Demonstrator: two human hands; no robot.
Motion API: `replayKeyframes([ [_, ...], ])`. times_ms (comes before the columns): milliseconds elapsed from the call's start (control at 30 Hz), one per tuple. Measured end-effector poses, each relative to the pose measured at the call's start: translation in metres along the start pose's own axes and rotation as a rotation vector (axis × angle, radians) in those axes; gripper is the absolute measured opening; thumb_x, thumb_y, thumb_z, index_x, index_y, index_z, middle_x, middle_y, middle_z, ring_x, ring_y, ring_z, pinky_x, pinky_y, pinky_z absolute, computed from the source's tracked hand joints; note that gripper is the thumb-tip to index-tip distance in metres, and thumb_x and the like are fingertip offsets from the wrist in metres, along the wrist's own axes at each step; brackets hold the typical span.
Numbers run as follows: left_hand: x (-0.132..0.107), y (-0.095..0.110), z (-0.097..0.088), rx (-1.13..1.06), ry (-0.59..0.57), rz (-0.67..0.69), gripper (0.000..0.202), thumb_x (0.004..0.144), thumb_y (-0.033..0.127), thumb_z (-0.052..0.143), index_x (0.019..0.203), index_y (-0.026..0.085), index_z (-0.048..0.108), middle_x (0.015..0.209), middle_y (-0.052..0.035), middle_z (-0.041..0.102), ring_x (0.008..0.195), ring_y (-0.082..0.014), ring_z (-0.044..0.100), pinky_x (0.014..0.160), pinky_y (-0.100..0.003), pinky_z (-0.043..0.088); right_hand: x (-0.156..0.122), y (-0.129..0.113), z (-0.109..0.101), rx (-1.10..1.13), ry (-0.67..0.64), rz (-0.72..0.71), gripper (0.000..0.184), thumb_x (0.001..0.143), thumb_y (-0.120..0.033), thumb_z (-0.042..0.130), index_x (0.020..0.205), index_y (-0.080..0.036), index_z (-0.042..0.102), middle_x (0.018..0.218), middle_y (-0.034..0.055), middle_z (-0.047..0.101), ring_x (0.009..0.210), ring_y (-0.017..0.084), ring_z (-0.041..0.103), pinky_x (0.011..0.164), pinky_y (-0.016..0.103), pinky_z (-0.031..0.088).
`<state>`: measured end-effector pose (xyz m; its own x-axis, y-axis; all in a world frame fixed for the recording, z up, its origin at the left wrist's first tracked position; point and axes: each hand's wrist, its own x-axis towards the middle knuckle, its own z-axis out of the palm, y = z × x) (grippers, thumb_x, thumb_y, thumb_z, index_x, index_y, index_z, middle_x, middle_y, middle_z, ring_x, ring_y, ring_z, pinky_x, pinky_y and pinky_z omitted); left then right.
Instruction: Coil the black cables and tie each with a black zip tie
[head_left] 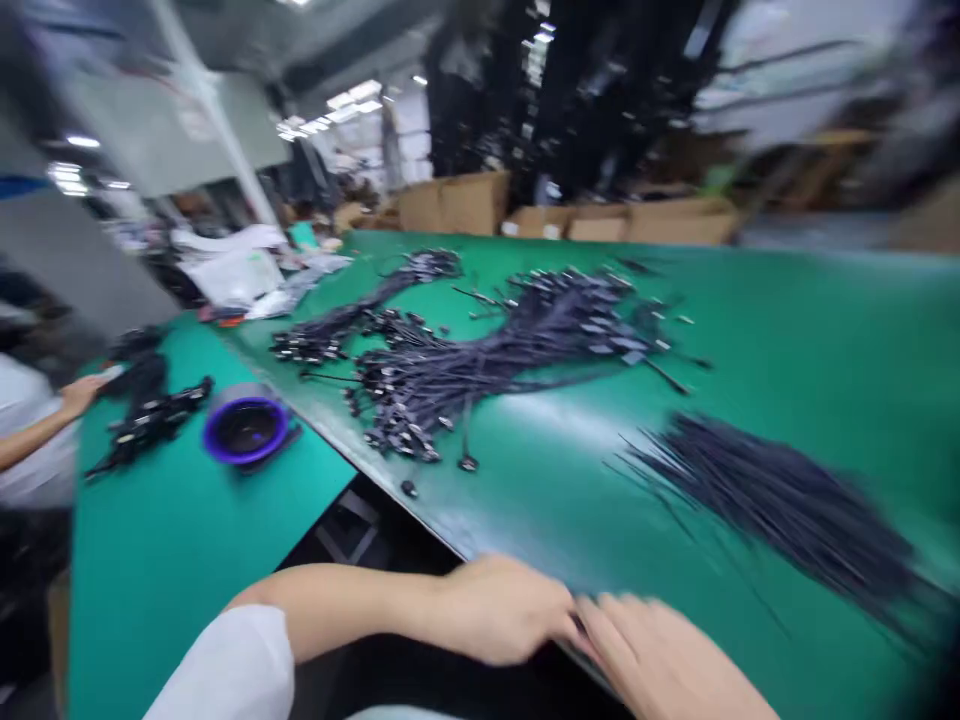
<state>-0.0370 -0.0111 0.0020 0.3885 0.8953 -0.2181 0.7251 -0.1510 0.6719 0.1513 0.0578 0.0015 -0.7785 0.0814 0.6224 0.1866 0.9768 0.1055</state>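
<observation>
My left hand (501, 610) and my right hand (652, 660) sit close together at the front edge of the green-topped table (570, 480), with their fingertips almost meeting. A small dark item (579, 622) shows between them, but blur hides what it is and whether either hand grips it. Nearest to my right hand lies a blurred sheaf of thin black cables (772, 510). Farther off, a large tangled bundle of black cables with metal-tipped connectors (480, 350) spreads over the mat.
A lower green table (180, 570) at the left holds black cable pieces (154, 425) and a purple-rimmed roll (246, 430). A co-worker's hand (79, 395) reaches there. White bags (225, 275) and cardboard boxes (450, 205) stand beyond the tables. Below the table edge is a dark gap.
</observation>
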Motion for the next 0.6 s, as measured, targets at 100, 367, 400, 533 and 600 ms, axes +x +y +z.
replayKeyframes([
  [100, 0.002, -0.007, -0.003, -0.330, 0.275, -0.084, 0.032, 0.096, 0.036, 0.036, 0.083, 0.018, 0.059, 0.081, -0.0028, 0.063, 0.077, -0.0157, 0.056, 0.071, -0.025, 0.043, -0.002, 0.030, -0.023, 0.065, -0.057, 0.152, 0.029, 0.100, -0.028, 0.040, 0.117, -0.016, 0.059, 0.110, 0.0110, 0.067, 0.101, 0.021, 0.062, 0.087, 0.036, 0.049],
  [367, 0.021, -0.034, 0.012, -0.763, 0.410, -0.181, 0.036, 0.092, 0.049, 0.044, 0.084, 0.016, 0.057, 0.060, 0.0047, 0.039, 0.056, -0.0108, 0.037, 0.056, -0.025, 0.030, -0.073, 0.197, -0.019, -0.212, -0.123, 1.090, 0.023, 0.091, -0.022, 0.047, 0.100, -0.015, 0.067, 0.111, 0.0137, 0.063, 0.103, 0.024, 0.057, 0.090, 0.037, 0.046],
  [400, 0.021, -0.034, 0.014, -0.769, 0.413, -0.179, 0.036, 0.093, 0.049, 0.044, 0.084, 0.016, 0.057, 0.060, 0.0046, 0.039, 0.056, -0.0106, 0.037, 0.056, -0.025, 0.030, -0.078, 0.209, -0.013, -0.249, -0.127, 1.129, 0.022, 0.090, -0.021, 0.047, 0.095, -0.014, 0.068, 0.109, 0.0152, 0.062, 0.101, 0.025, 0.057, 0.089, 0.038, 0.045],
  [533, 0.023, -0.033, 0.014, -0.851, 0.450, -0.178, 0.037, 0.092, 0.051, 0.048, 0.083, 0.016, 0.057, 0.059, 0.0049, 0.039, 0.056, -0.0096, 0.036, 0.055, -0.024, 0.030, -0.086, 0.224, 0.001, -0.295, -0.123, 1.137, 0.022, 0.089, -0.021, 0.044, 0.084, -0.014, 0.065, 0.101, 0.0158, 0.061, 0.092, 0.025, 0.054, 0.083, 0.037, 0.042],
  [600, 0.024, -0.031, 0.012, -0.927, 0.482, -0.175, 0.038, 0.090, 0.052, 0.052, 0.082, 0.015, 0.057, 0.059, 0.0051, 0.038, 0.055, -0.0087, 0.035, 0.054, -0.023, 0.029, -0.086, 0.219, -0.004, -0.338, -0.094, 1.130, 0.022, 0.090, -0.021, 0.042, 0.089, -0.014, 0.063, 0.103, 0.0164, 0.059, 0.092, 0.025, 0.053, 0.081, 0.037, 0.040],
])
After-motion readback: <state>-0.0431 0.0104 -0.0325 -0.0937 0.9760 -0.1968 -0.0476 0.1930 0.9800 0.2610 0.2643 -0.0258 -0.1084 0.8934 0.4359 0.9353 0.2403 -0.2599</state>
